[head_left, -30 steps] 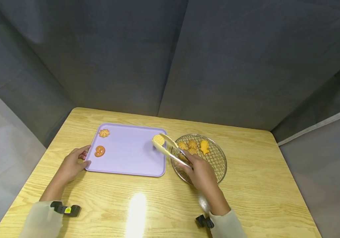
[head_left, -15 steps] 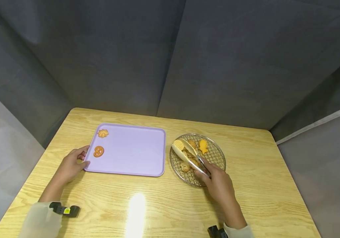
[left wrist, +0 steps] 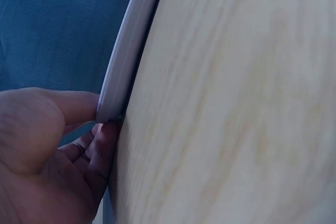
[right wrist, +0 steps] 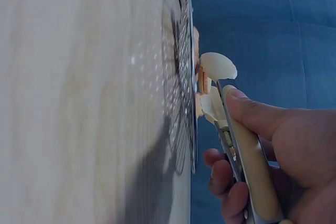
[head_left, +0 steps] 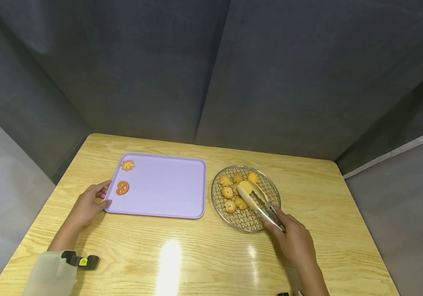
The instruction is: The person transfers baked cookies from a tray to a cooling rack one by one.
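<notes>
My right hand (head_left: 293, 236) grips a pair of tongs (head_left: 267, 213) with cream-coloured tips. Between the tips is a round, yellow, dotted cracker (head_left: 245, 187), over the round wire rack (head_left: 246, 226); the right wrist view shows the tongs' tips (right wrist: 218, 66) close beside the rack. My left hand (head_left: 87, 205) pinches the left edge of a lilac tray (head_left: 163, 189); in the left wrist view the thumb and fingers (left wrist: 79, 106) meet at its rim (left wrist: 123, 61). On the tray lie a pretzel (head_left: 122, 188) and a star-shaped cookie (head_left: 128, 165).
Several swirled and star-shaped cookies (head_left: 228, 192) lie on the rack's left part. A yellow fish-shaped cracker (head_left: 252, 177), partly hidden behind the tongs, lies at the rack's back. The wooden table (head_left: 122, 255) ends at grey curtains (head_left: 152, 102).
My right hand has carried the tongs with the round cracker rightward from the tray's right edge to over the rack. My left hand stays at the tray's edge.
</notes>
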Demonstrator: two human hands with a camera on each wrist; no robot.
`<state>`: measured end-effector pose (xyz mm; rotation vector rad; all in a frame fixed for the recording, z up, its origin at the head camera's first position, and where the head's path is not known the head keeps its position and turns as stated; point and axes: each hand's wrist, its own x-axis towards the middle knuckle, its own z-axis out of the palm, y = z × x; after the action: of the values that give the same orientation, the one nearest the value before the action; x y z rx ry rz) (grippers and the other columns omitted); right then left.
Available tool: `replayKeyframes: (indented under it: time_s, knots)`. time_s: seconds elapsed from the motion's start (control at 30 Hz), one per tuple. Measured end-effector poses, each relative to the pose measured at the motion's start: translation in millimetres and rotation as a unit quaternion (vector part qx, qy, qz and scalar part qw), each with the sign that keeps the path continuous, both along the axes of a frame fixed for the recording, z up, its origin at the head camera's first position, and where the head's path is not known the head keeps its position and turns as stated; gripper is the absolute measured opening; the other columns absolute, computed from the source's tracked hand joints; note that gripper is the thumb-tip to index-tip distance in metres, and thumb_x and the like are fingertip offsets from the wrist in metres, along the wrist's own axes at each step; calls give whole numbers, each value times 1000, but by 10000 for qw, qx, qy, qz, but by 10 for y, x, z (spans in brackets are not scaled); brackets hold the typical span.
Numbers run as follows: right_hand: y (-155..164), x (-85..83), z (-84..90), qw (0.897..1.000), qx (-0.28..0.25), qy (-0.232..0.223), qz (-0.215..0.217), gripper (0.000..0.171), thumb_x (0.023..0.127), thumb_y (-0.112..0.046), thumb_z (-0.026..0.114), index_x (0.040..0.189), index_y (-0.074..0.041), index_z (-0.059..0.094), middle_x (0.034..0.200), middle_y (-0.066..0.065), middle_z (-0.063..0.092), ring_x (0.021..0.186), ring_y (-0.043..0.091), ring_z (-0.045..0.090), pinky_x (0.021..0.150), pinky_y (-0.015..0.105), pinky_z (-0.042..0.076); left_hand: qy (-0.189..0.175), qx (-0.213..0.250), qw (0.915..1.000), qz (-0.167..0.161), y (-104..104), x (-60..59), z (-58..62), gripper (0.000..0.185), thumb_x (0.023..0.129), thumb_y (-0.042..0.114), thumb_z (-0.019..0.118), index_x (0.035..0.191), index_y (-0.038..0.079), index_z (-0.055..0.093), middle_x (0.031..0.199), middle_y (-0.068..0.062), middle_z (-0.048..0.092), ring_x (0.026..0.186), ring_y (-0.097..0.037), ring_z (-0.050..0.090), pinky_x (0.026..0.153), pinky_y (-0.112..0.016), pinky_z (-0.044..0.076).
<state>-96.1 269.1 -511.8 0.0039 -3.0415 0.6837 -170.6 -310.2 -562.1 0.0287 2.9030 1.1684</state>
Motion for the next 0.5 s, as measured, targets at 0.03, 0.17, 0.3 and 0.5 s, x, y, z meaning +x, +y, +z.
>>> replayKeyframes:
  time_s: [0.03,0.17,0.3,0.5]
  knots:
    - [33,19,-1,10000,53,-36,-17,65,102,-47,61,156,-16,46,135,23,64,117,48,63,86,63,51,4,-7,10000,-1,2,1,3,63,93,-4,67,151,-9,43,117,-19,54,107,-33,53,79,-20,41]
    - [141,85,-8,9996,179,-167,-141,67,102,-51,59,157,-16,46,135,24,64,119,51,61,88,66,49,19,-13,10000,13,12,1,15,63,93,-4,67,151,-9,43,117,-19,54,107,-33,53,78,-21,41]
    - [209,138,-3,9993,244,-206,-211,69,101,-53,59,155,-12,48,133,23,65,119,52,61,89,67,48,0,-5,10000,37,29,2,30,64,92,-4,68,151,-9,43,117,-20,54,106,-34,53,79,-24,42]
    - [244,181,16,9989,360,-262,-151,68,100,-48,64,154,-10,49,126,22,68,114,49,64,85,64,50,-50,3,10000,54,43,7,43,65,92,-4,69,151,-9,43,117,-20,53,106,-34,53,79,-24,41]
